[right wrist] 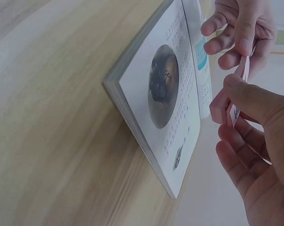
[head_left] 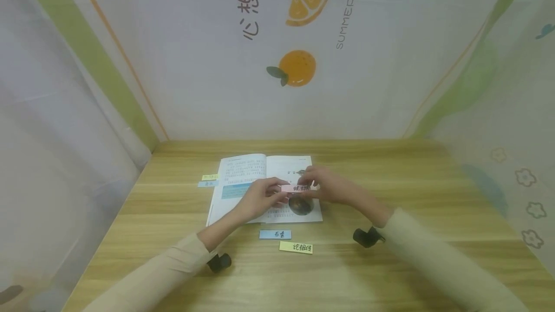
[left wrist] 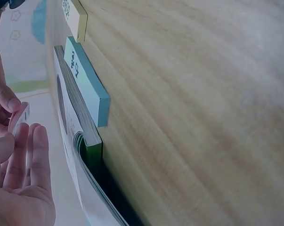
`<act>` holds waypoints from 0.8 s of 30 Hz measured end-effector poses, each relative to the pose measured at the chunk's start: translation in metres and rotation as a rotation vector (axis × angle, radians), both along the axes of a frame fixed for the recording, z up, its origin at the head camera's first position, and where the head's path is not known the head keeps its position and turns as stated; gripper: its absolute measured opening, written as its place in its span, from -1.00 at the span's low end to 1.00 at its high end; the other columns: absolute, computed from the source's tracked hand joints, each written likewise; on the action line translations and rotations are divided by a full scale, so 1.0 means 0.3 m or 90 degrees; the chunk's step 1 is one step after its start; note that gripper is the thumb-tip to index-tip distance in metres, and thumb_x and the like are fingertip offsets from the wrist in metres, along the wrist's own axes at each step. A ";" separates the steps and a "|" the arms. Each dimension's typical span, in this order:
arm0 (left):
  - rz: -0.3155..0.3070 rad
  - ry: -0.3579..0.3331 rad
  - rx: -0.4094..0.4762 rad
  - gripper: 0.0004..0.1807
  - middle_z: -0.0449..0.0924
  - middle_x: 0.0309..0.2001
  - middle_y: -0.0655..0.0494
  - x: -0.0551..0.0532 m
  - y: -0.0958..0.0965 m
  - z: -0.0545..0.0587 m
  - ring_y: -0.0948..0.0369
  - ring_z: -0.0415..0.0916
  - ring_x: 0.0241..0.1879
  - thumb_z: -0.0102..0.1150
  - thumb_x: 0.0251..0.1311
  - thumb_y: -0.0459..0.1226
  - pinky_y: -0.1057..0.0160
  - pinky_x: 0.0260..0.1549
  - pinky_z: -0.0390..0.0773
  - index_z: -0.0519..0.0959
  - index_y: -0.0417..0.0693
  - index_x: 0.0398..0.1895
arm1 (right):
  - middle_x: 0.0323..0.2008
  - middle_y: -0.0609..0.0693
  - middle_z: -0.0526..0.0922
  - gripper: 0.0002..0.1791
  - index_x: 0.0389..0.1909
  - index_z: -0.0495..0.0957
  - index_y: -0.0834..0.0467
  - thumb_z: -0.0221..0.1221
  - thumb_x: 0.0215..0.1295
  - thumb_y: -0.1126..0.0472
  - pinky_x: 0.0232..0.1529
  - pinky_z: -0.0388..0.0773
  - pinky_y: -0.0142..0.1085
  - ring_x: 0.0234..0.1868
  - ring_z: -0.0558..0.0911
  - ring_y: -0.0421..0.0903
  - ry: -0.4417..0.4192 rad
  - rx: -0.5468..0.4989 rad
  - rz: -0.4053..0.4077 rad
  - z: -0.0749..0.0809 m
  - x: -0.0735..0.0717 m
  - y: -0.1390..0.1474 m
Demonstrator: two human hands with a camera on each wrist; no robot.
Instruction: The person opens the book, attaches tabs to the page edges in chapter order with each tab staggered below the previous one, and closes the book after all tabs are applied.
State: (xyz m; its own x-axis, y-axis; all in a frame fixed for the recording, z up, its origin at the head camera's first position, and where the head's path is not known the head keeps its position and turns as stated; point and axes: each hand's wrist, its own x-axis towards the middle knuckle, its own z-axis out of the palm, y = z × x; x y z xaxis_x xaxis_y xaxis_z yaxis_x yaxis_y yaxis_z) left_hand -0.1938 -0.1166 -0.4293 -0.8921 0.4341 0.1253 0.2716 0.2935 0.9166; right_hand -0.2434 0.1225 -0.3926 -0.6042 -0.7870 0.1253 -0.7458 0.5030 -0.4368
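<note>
Both hands hold a pink sticky-note pad with dark handwriting, raised over the right page of an open book. My right hand grips one end between thumb and fingers. At the other end, my left hand pinches the pink paper with its thumb against the fingers. In the right wrist view, a thin pink strip reaches from the thicker block to the left thumb. The left hand's other fingers stretch out fairly straight in the left wrist view.
In front of the book lie a blue sticky-note pad and a yellow one, both handwritten. A yellow tab and a blue tab stick out from the book's left edge. A printed curtain stands behind the wooden table.
</note>
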 end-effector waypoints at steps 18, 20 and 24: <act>0.013 0.025 -0.061 -0.70 0.75 -0.28 0.03 -0.003 0.008 -0.011 0.20 0.73 -0.29 0.31 0.33 -0.33 0.33 -0.29 0.70 0.62 -0.28 0.07 | -0.21 -0.14 0.68 -0.76 -0.09 0.76 0.12 0.44 0.24 0.17 -0.11 0.63 -0.30 -0.15 0.63 -0.15 0.026 0.024 0.015 0.003 0.000 0.018; 0.012 0.027 -0.066 -0.70 0.75 -0.28 0.04 -0.003 0.009 -0.012 0.20 0.73 -0.28 0.31 0.33 -0.33 0.33 -0.30 0.70 0.63 -0.28 0.07 | -0.21 -0.14 0.67 -0.77 -0.11 0.76 0.11 0.45 0.23 0.16 -0.12 0.62 -0.30 -0.15 0.62 -0.15 0.027 0.025 0.011 0.005 0.001 0.016; 0.012 0.042 -0.076 -0.69 0.75 -0.26 0.04 -0.003 0.011 -0.014 0.16 0.73 -0.22 0.33 0.32 -0.31 0.33 -0.28 0.69 0.64 -0.27 0.07 | -0.27 -0.18 0.62 -0.80 -0.19 0.74 0.07 0.47 0.20 0.13 -0.17 0.62 -0.30 -0.19 0.59 -0.16 -0.009 0.011 -0.012 0.007 0.000 0.014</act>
State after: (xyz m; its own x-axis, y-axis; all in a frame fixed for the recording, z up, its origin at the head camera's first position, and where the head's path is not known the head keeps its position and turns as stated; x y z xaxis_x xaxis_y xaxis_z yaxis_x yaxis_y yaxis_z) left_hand -0.1946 -0.1134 -0.4336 -0.8916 0.4328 0.1329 0.3240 0.4050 0.8550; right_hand -0.2435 0.1266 -0.3904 -0.6210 -0.7770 0.1032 -0.7295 0.5247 -0.4388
